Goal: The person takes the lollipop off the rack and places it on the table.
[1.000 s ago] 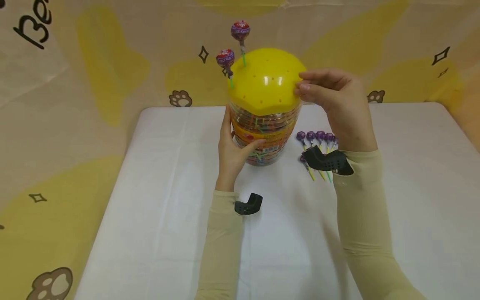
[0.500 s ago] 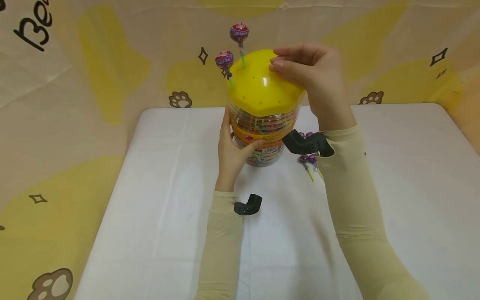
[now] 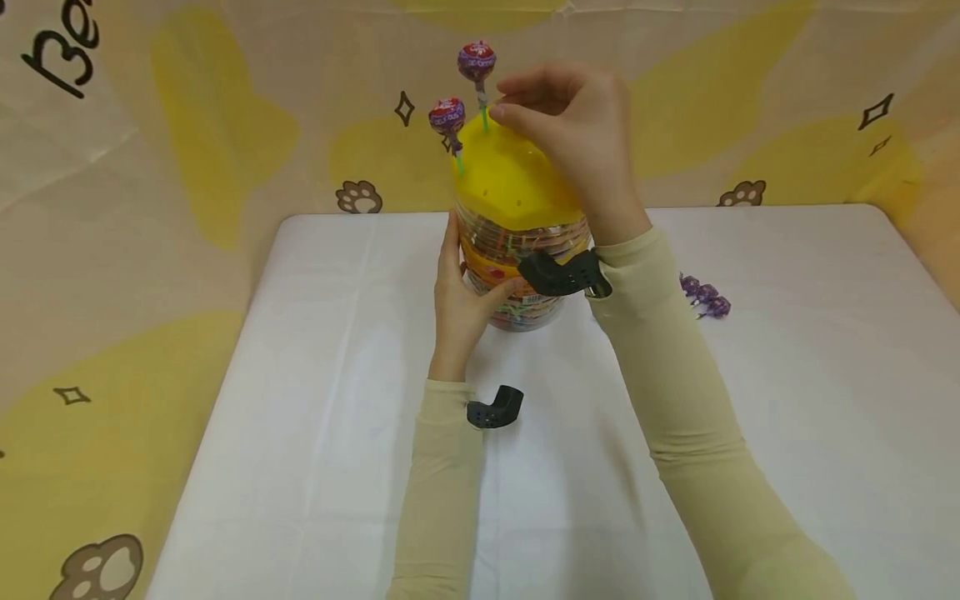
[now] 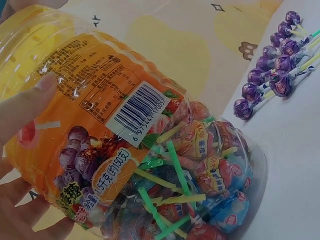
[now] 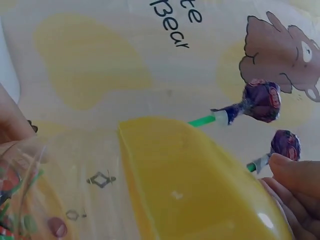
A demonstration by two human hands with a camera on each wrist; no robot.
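Observation:
A clear plastic candy jar (image 3: 517, 242) with an orange label and a yellow domed lid (image 3: 517, 187) stands slightly tilted on the table. My left hand (image 3: 461, 308) grips its side, thumb in front, fingers behind. Packed inside are wrapped lollipops with green and yellow sticks, clear in the left wrist view. Two purple-and-red lollipops stick up from holes in the lid: a front one (image 3: 447, 117) and a back one (image 3: 477, 62). My right hand (image 3: 577, 125) is over the lid, thumb and fingertips beside the back lollipop (image 5: 286, 144); whether they touch it is hard to tell.
Several loose purple lollipops (image 4: 280, 70) lie on the white table (image 3: 337, 417) right of the jar, partly hidden behind the right sleeve in the head view. A patterned cloth backdrop (image 3: 247, 100) hangs behind the table. Each wrist carries a black mount (image 3: 495, 408).
My right hand has moved leftward and up across the lid, from its right edge to the back lollipop. The left hand and the jar have stayed nearly still.

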